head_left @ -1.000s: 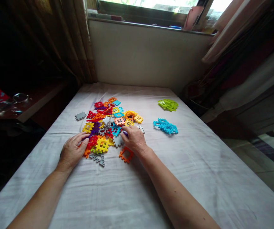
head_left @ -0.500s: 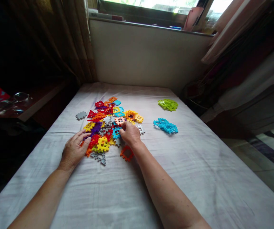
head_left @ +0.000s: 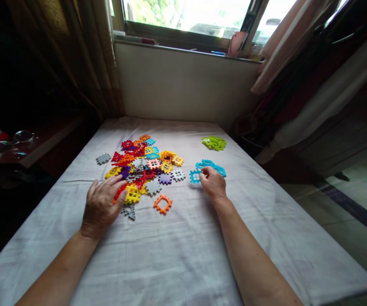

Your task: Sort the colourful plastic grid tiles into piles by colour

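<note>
My right hand [head_left: 213, 182] pinches a blue window-shaped interlocking tile [head_left: 195, 177] by its right side, just in front of a small pile of blue tiles [head_left: 219, 168]. My left hand [head_left: 103, 206] lies with its fingers apart on the near left edge of a mixed heap of tiles in red, yellow, purple, grey and orange. A yellow window tile [head_left: 132, 194] is close by its thumb. An orange frame tile [head_left: 163, 204] and a grey triangular piece [head_left: 129, 211] lie at the heap's near side.
Green tiles [head_left: 214, 143] form a separate pile at the far right of the cloth-covered table [head_left: 157, 263]. A single grey tile [head_left: 103, 159] lies left of the heap. Eyeglasses [head_left: 24, 136] rest on a side shelf at left. A wall and window stand behind.
My right hand has carried a blue window tile from the heap rightward to the blue pile. A purple and a grey tile now show where it was. The view has tilted up slightly.
</note>
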### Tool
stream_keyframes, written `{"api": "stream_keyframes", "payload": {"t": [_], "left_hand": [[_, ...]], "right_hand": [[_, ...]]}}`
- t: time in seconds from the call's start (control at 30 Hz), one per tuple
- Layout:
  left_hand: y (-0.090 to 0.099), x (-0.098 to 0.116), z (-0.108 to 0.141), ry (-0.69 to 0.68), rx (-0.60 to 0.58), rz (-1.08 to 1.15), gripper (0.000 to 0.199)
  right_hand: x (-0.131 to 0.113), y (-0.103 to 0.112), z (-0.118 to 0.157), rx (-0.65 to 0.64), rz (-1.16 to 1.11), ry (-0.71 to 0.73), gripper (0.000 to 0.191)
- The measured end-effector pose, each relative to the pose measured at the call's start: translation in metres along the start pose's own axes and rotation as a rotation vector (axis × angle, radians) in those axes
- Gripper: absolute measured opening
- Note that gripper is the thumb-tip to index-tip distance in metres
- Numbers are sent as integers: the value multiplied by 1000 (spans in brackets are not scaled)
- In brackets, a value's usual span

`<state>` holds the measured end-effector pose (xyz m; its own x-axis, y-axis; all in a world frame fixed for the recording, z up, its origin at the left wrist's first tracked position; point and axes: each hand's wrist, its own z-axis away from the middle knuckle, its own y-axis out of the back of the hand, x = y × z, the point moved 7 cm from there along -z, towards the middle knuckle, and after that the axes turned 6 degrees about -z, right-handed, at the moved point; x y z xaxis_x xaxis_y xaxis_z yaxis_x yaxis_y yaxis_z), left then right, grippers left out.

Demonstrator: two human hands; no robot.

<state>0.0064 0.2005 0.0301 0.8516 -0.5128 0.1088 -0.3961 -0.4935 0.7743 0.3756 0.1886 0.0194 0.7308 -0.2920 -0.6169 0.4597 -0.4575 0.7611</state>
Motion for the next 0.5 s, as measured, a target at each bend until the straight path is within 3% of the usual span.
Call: {"api": "stream_keyframes", "payload": {"t": [0.17,0.27,0.37,0.5], "left_hand": [[-23,80,13,-415,-187,76,39],[-34,105,19,-544,-272,86,43],[-40,110,19,-541,-333,67,44],[-40,101,15,-382,-322,4,41]], "right_hand": [[31,15,1,115,-3,-56,30],[38,14,2,192,-39,-29,30],[40,10,5,258,-102,78,27],[32,0,11,322,-165,258,21]]}}
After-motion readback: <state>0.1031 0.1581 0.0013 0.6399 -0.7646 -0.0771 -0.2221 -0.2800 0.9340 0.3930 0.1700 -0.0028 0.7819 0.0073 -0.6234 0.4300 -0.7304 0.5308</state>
